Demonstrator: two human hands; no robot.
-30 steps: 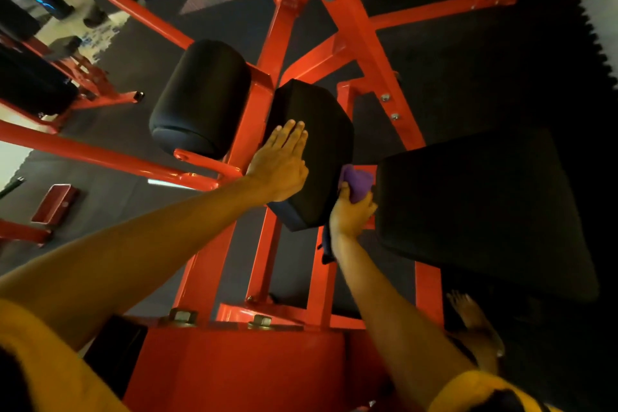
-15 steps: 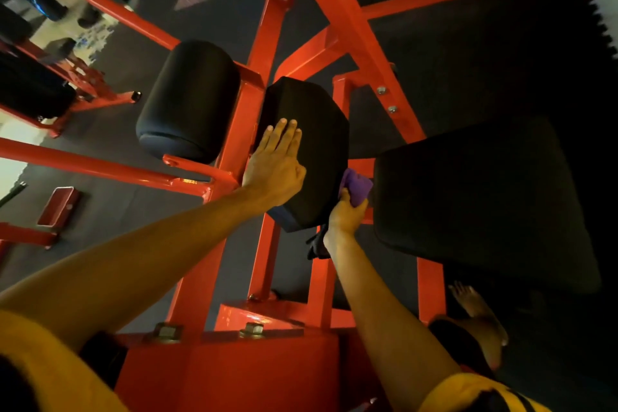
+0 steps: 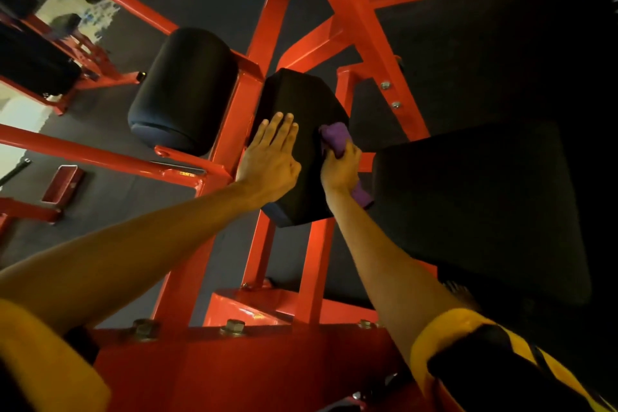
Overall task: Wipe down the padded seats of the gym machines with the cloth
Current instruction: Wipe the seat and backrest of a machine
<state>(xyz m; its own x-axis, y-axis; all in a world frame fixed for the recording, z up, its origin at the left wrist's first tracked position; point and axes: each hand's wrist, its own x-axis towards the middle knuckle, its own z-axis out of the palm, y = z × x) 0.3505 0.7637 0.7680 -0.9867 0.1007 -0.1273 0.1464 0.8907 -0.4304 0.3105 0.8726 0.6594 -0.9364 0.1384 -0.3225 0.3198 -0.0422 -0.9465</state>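
Note:
A black angular pad is mounted on the orange machine frame at the middle of the view. My left hand lies flat on the pad's left face, fingers straight and together. My right hand grips a purple cloth and holds it against the pad's right edge; a tail of the cloth pokes out below the hand. A black roller pad sits to the left. A large flat black seat pad fills the right side.
Orange bars cross at the left and a bolted orange base plate spans the bottom. Dark rubber flooring lies beneath. Another orange machine with black pads stands at the far left. A small red footplate rests on the floor.
My right hand has slid the cloth upward along the pad's right edge. My left hand stays flat on the pad. The camera has shifted slightly.

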